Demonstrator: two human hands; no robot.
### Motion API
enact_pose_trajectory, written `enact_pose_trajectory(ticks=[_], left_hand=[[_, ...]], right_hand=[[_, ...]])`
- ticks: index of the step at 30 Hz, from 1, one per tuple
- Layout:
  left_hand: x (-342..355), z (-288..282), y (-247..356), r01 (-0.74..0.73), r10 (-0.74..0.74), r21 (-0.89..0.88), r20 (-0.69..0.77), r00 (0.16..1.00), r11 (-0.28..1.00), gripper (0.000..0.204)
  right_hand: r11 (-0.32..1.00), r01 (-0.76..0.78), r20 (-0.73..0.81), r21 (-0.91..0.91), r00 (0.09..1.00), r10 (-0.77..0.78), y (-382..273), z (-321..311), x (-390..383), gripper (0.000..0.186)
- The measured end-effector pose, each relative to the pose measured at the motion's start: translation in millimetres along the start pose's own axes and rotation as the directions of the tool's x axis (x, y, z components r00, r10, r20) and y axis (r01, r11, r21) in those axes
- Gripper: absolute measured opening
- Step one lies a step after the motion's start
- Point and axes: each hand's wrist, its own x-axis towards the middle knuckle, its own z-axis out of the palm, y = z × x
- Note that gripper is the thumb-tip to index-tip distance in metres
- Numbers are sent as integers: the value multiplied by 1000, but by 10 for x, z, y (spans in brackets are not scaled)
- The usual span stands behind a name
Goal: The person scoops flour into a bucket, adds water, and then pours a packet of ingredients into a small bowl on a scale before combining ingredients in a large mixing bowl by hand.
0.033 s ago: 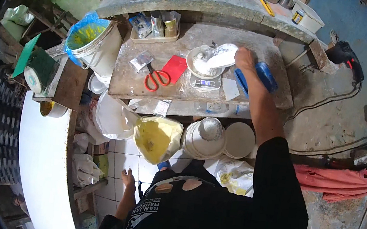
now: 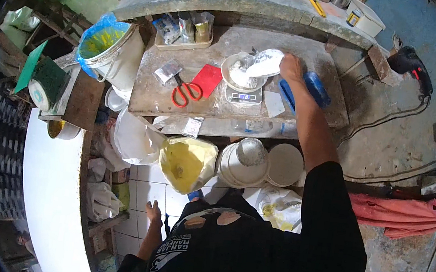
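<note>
My right hand [image 2: 290,69] is closed on a white scoop [image 2: 268,62] loaded with white powder. The scoop's front end rests over a pale bowl [image 2: 231,72] that also holds white powder and a clear plastic liner or bag. Under the bowl sits a small digital scale [image 2: 243,97] with a lit display. A blue tray-like object [image 2: 316,88] lies beneath my right wrist, and a white card [image 2: 274,104] beside the scale. Red-handled scissors [image 2: 186,94] and a red packet [image 2: 206,80] lie to the left. My left hand [image 2: 153,212] hangs low by my side, fingers apart, holding nothing.
A white bucket [image 2: 124,59] with a blue liner stands left of the wooden table [image 2: 149,95]. Below its front edge are a bag of yellow powder [image 2: 187,162] and lidded white tubs [image 2: 285,166]. A concrete shelf [image 2: 234,2] overhangs the back; a heat gun [image 2: 414,70] hangs at right.
</note>
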Motion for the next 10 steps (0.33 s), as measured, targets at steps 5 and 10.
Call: enact_pose_trajectory(ticks=[5, 10], left_hand=[[-26, 59, -71, 36, -39, 152, 21, 999, 988, 59], [162, 34, -121, 31, -43, 204, 55, 998, 978, 62]], right_hand=[[999, -12, 42, -36, 999, 13, -41, -93, -84, 25], [1000, -10, 34, -23, 999, 11, -23, -147, -90, 27]])
